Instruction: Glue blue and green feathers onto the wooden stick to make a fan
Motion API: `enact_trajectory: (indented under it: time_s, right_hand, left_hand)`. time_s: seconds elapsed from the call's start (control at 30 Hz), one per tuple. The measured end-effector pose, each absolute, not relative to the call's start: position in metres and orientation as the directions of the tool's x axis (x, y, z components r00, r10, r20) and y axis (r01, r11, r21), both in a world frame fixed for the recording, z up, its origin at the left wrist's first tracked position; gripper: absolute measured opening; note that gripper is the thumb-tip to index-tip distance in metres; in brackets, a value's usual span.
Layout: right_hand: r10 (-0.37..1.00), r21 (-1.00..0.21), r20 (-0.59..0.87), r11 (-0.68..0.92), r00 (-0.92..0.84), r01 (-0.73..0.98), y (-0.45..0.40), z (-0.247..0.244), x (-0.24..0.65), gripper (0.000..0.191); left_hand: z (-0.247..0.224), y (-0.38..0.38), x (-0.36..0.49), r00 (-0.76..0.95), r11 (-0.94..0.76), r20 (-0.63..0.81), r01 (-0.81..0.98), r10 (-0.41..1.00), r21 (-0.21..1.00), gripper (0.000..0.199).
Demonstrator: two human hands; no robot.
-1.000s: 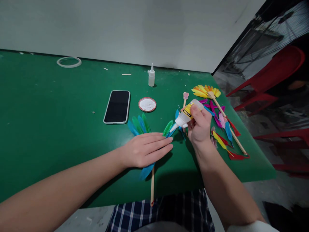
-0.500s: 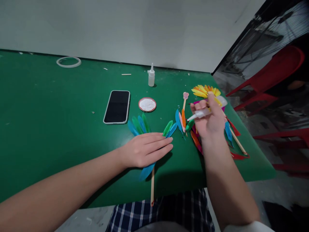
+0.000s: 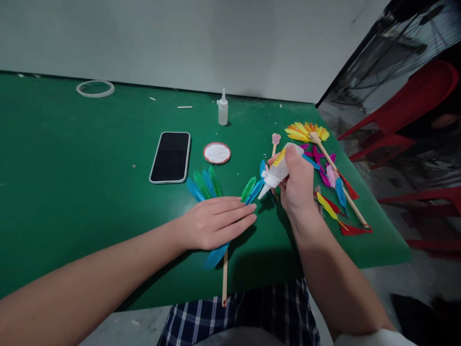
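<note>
My left hand (image 3: 219, 223) lies flat, fingers stretched out together, over the middle of a feather fan. Blue and green feathers (image 3: 207, 182) stick out past it on both sides, and the fan's wooden stick (image 3: 225, 278) points toward me. The fan's centre is hidden under the palm. My right hand (image 3: 297, 182) is closed round a white glue bottle (image 3: 284, 163) with a yellow label. Its nozzle tilts down to the left, close to the blue feather (image 3: 255, 191) by my left fingertips; whether it touches cannot be made out.
A phone (image 3: 170, 157), a round white disc with a red rim (image 3: 216, 153) and a small dropper bottle (image 3: 223, 110) are on the green table (image 3: 72, 182). At right lie a yellow feather fan (image 3: 306, 132) and loose coloured feathers (image 3: 327, 206). Red chairs (image 3: 406, 105) stand beyond.
My right hand has swung the glue bottle left and turned it nozzle-down, from above the loose feathers to beside the fan. My left hand stays on the fan.
</note>
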State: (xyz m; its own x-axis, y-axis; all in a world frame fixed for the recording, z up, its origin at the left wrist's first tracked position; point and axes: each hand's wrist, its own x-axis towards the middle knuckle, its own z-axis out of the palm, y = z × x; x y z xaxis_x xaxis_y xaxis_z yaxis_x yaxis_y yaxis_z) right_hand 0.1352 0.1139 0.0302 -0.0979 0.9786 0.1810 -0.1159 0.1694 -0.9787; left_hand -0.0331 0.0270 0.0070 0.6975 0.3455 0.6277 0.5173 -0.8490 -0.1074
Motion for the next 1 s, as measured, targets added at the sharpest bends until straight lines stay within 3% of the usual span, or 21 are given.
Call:
enact_trajectory:
  time_s: [1.0]
  right_hand:
    - [0.986,-0.984,0.129,0.114,-0.110,-0.136,0.1125,0.0206,0.1296,0.039]
  left_hand:
    - [0.0053,0.0262,-0.0310,0.686,-0.857,0.641,0.508,0.343,-0.085,0.024]
